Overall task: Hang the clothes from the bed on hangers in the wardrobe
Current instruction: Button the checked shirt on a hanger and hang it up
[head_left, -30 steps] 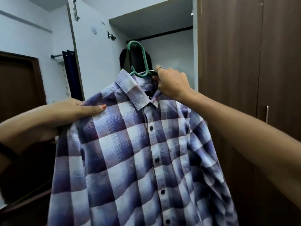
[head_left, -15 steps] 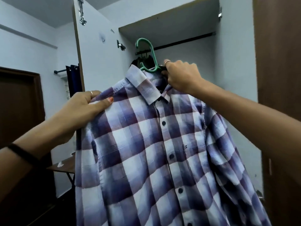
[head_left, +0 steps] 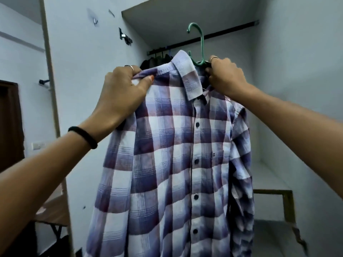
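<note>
- I see the checked shirt point(head_left: 172, 154), purple, blue and white with dark buttons down its front, held up in the air in front of the open wardrobe point(head_left: 289, 89), its front towards me and its tail running out of view at the bottom.
- The shirt sits on a green hanger point(head_left: 201, 43); only the hook and a short curve of the neck show above the collar, the rest is hidden inside the cloth.
- The hook is raised in front of the dark rail point(head_left: 228, 32) that crosses the top of the wardrobe; I cannot tell whether it touches the rail.
- My right hand point(head_left: 227, 76) has its grip closed around the hanger's neck just under the hook, at the right side of the collar; a ring shows on one finger.
- My left hand point(head_left: 124, 91) has a narrow grip, thumb and fingers pinching the shirt's shoulder seam just left of the collar; it wears a ring, and a black band point(head_left: 83, 136) circles the wrist.
- The shirt's sleeve on the right hangs down, folded along the body.
- Dark garments point(head_left: 157, 60) already hang at the left end of the rail, behind the collar.
- The wardrobe door point(head_left: 83, 89) stands open on the left, pale, with a metal hinge point(head_left: 125, 37) near its top edge.
- Low on the right inside the wardrobe there is a shelf point(head_left: 269, 180) with a wooden-edged opening below it.
- At far left I make out a dark brown door point(head_left: 9, 127), and below it the corner of a wooden tabletop point(head_left: 53, 210) on black legs.
</note>
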`<state>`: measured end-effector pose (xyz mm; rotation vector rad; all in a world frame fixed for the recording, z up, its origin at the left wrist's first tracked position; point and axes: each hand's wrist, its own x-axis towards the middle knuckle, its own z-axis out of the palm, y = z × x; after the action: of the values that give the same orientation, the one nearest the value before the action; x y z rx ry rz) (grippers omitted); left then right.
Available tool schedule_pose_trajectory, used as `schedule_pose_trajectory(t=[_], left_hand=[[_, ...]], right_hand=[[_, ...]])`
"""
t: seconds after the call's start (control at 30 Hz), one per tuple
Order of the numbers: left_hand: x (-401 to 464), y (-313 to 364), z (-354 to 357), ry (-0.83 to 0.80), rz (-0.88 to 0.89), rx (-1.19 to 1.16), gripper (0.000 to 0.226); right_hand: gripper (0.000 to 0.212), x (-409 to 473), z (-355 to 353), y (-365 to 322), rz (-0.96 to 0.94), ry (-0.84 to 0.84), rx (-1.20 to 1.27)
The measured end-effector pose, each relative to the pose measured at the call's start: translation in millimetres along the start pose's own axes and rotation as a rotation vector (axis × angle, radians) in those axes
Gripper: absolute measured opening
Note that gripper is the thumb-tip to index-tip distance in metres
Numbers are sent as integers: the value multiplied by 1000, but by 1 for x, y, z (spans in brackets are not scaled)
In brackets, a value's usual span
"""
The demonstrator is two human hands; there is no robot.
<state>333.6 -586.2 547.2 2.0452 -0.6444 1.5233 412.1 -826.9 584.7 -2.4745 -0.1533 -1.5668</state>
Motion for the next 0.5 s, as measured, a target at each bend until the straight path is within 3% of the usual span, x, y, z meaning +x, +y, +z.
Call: schedule_pose_trajectory(t=[0.2,0.33,0.4,0.5], left_hand=[[77,-53,89,-109,-45,36,34],[112,-81,136,-185,-246,-273,28],[128,-100,167,-139,-234,-256,29],[151,-133,212,56,-101,-131,36]], right_hand=[[23,85,77,43,-21,77,-101],[29,141,107,60,-48,214,-166],[30,168,128,68,-56,260,-178],[34,205,163,76,-68,296,-163]])
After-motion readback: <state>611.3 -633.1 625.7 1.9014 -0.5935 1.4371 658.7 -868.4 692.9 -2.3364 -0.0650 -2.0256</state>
